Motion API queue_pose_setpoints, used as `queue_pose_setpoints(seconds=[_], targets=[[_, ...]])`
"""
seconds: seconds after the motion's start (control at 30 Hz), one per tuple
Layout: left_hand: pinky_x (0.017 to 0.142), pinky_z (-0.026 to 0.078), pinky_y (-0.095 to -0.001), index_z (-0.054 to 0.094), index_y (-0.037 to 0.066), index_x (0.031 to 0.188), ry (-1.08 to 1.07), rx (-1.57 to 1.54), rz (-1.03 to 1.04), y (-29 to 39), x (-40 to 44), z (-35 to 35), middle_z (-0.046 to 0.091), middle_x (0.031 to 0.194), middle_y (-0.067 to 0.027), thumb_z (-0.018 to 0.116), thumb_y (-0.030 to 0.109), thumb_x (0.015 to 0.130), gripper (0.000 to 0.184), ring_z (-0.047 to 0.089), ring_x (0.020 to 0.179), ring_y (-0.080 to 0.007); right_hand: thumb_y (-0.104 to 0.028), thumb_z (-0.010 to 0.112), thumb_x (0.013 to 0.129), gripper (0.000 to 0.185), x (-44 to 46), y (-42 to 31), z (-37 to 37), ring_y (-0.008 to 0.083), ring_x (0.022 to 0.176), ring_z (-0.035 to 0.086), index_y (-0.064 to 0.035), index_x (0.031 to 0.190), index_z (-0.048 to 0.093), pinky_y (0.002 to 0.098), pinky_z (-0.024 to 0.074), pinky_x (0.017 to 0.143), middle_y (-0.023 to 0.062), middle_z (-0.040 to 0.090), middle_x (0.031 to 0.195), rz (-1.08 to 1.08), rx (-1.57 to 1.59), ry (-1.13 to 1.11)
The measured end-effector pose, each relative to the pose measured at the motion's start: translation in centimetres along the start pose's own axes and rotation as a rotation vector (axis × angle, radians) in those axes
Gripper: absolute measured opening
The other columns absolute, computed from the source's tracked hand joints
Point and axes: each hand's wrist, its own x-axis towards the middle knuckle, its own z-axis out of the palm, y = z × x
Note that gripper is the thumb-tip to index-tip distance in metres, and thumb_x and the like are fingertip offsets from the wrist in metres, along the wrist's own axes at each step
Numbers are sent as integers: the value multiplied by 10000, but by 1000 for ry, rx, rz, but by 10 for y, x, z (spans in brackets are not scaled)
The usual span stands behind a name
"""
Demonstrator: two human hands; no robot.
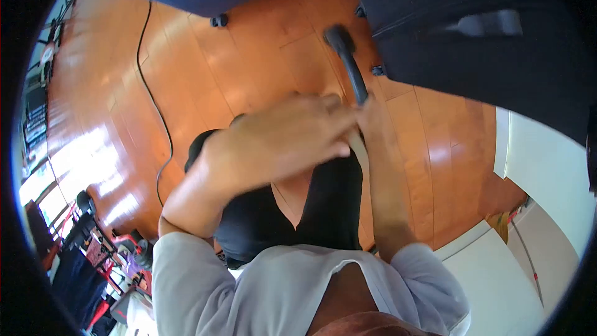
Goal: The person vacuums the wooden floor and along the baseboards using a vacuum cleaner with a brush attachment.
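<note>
Both hands meet in front of my body, above my knees. My left hand (pixel 280 137) reaches across from the left, blurred by motion, its fingers partly spread near the other hand. At the base of a dark handle (pixel 354 74), my right hand (pixel 371 115) is closed around it. The handle slants up and away from that hand, ending in a wider black head (pixel 339 38) over the wooden floor. Below the fingers a pale strip (pixel 359 149) shows beside the right wrist; what it belongs to cannot be made out.
A thin black cable (pixel 149 90) runs along the wooden floor (pixel 249 56) at left. Dark wheeled suitcases (pixel 448 43) stand at the top and upper right. White furniture (pixel 541 162) is at right. Assorted items (pixel 106 261) crowd the lower left.
</note>
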Motion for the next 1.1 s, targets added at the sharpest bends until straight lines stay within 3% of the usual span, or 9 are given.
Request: queue_pose_setpoints(seconds=[0.1,0.27,0.4,0.53,0.67,0.73,0.8,0.87,1.1], targets=[[1002,460,-420,535,57,1331,73,18,-21,-75,31,-30,592,1260,-177,568,400,965,503,581,1157,-357,-181,767,737,457,-52,13,-20,399,866,696,47,1099,607,474,543,748,265,692,890,87,105,35],[1005,458,-364,520,43,1367,-94,-229,-307,-199,91,-43,589,1337,-156,641,489,919,644,558,1230,-260,-140,710,723,406,46,-14,9,409,863,691,23,1079,601,465,545,730,259,679,861,350,528,-152],[1085,374,-365,399,65,1470,-248,-443,-529,-269,142,-25,457,1466,-161,684,490,887,776,440,1339,-283,-119,661,746,310,84,-46,16,285,668,664,-20,1035,603,401,525,607,184,652,729,105,260,46],[1201,199,-333,232,120,1564,-173,-263,-420,-475,211,98,209,1616,-172,724,492,853,941,201,1496,-274,-103,651,759,350,16,-4,32,217,577,667,-36,1101,618,377,524,545,165,653,677,7,-18,303],[1054,160,-785,-9,204,1589,-317,333,-537,-424,218,100,-162,1631,-159,683,791,685,1281,-163,1488,-406,-108,693,748,434,-124,29,34,246,648,675,-40,1171,622,398,533,579,156,674,749,615,286,269],[985,74,-852,-119,247,1572,-322,324,-556,-390,196,98,-304,1590,-135,662,852,625,1368,-224,1461,-442,-97,690,750,398,-199,40,39,241,625,674,-52,1142,633,394,537,557,145,674,738,881,352,331],[952,32,-871,-149,266,1563,-283,339,-573,-403,195,105,-330,1579,-130,634,884,608,1381,-269,1447,-431,-121,677,740,401,-252,27,17,299,709,713,-70,1137,654,416,559,677,191,714,824,1209,482,302],[928,7,-883,-186,278,1551,-263,355,-594,-398,196,110,-364,1562,-122,613,910,590,1399,-308,1432,-422,-134,686,726,336,-308,57,33,279,631,700,-48,1049,653,420,554,628,178,697,757,1327,367,305],[924,-2,-881,-122,245,1571,-220,338,-538,-425,199,122,-314,1577,-156,572,942,580,1396,-311,1422,-450,-194,708,777,404,-332,9,11,393,1019,652,-176,1167,602,513,509,829,171,698,1055,1325,-9,513]])
